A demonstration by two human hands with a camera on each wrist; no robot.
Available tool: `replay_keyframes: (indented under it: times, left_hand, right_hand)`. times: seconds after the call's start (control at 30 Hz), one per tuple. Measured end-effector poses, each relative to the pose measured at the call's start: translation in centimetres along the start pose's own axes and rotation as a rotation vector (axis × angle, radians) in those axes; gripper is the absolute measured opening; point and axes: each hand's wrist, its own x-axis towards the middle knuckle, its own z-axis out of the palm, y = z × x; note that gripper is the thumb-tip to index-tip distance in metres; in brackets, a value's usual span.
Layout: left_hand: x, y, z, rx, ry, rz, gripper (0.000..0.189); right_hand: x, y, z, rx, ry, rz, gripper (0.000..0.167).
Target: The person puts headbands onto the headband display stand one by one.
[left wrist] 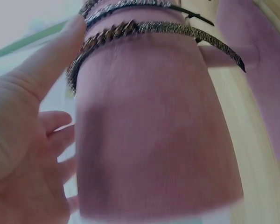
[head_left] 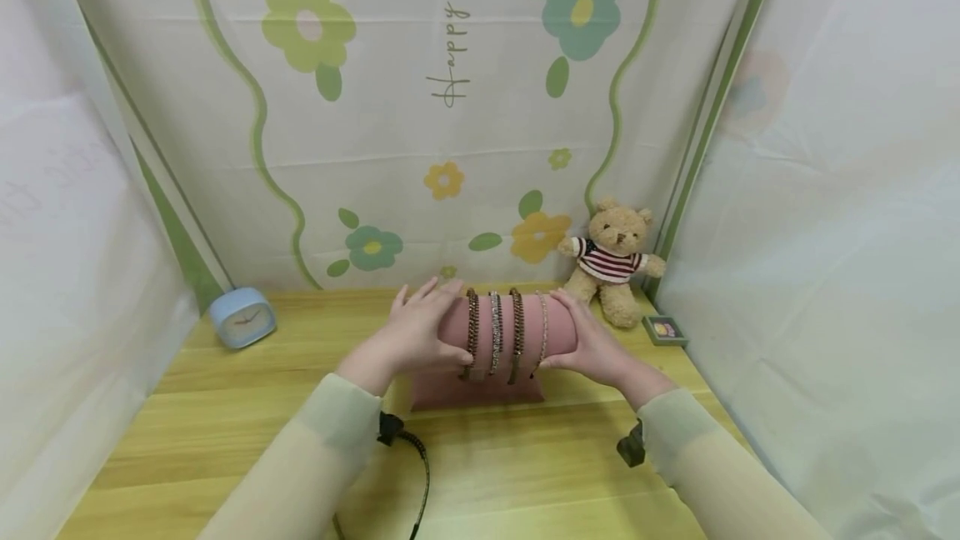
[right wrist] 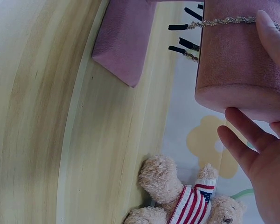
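Observation:
A pink bracelet display stand (head_left: 482, 396) stands on the table, its padded roll lying crosswise. Several bracelets ring the roll: a dark brown one (head_left: 472, 327) at the left, a silvery one (head_left: 496, 332), another brown one (head_left: 517, 325) and a thin pale one (head_left: 543, 327) at the right. My left hand (head_left: 414, 338) grips the roll's left end, thumb in front by the brown bracelet and fingers behind. At the right end my right hand (head_left: 597, 348) holds the roll, its thumb (right wrist: 269, 32) beside the pale bracelet and fingertips against the end face.
A teddy bear (head_left: 611, 261) in a striped shirt sits against the back cloth at the right. Next to it lies a small green frame (head_left: 664, 330). A blue clock (head_left: 242, 317) stands far left. A black cable (head_left: 426, 473) hangs by the left wrist.

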Motion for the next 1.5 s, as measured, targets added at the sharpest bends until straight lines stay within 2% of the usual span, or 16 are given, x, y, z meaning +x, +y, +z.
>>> replay_keyframes:
  times: [0.1,0.23,0.3,0.37,0.43,0.5,0.57,0.63,0.7,0.87,0.97,1.1,1.27,1.4,1.5]
  left_hand:
    - [-1.4,-1.1,-1.0,-0.073,0.073,0.021,0.108]
    - [-4.3,-3.7,-2.5,-0.239,0.250,0.016,0.085]
    - [-6.5,-5.3,-2.8,-0.319,0.332,-0.046,0.075]
    - [-8.9,-7.0,-2.5,-0.363,0.358,-0.130,0.067]
    - [-11.3,-8.4,-1.8,-0.354,0.321,-0.215,0.060]
    - [-13.3,-9.5,-0.7,-0.331,0.228,-0.283,0.056]
    - [-14.8,-10.5,0.7,-0.322,0.128,-0.324,0.049]
    - [-15.6,-11.1,2.1,-0.324,0.047,-0.361,0.042]
    - [-16.1,-11.4,3.4,-0.334,-0.023,-0.391,0.036]
    - [-15.8,-10.6,5.5,-0.320,-0.106,-0.405,0.035]
    - [-15.2,-9.7,6.2,-0.260,-0.128,-0.387,0.039]
    - [-14.4,-8.8,7.0,-0.124,-0.153,-0.361,0.037]
    - [-13.8,-9.1,8.0,-0.044,-0.129,-0.337,0.023]
    - [-13.9,-10.2,8.4,-0.099,-0.110,-0.350,0.023]
    - [-14.3,-11.2,8.1,-0.243,-0.116,-0.351,0.023]
  right_hand:
    - [0.0,0.1,0.0,-0.009,0.002,0.002,0.114]
    - [0.1,0.1,0.1,-0.007,-0.001,0.007,0.114]
    - [0.2,0.0,0.1,-0.001,-0.006,0.005,0.114]
    - [0.2,0.0,0.1,0.008,-0.011,0.003,0.115]
    - [0.1,-0.1,0.1,0.013,-0.011,0.004,0.115]
    - [0.1,-0.1,0.1,0.013,-0.007,0.007,0.115]
    - [0.0,0.0,0.1,0.013,-0.001,0.010,0.115]
    - [0.0,0.1,0.1,0.010,0.006,0.010,0.116]
    - [0.0,0.2,0.2,0.009,0.011,0.006,0.116]
    - [0.1,0.2,0.2,0.015,0.008,0.002,0.116]
    - [0.1,0.3,0.3,0.013,0.006,-0.001,0.116]
    - [0.2,0.2,0.2,0.022,0.006,-0.006,0.116]
    - [0.2,0.3,0.2,0.031,0.001,-0.009,0.116]
    - [0.2,0.3,0.2,0.031,0.000,-0.007,0.115]
    - [0.2,0.3,0.2,0.036,-0.003,-0.006,0.115]
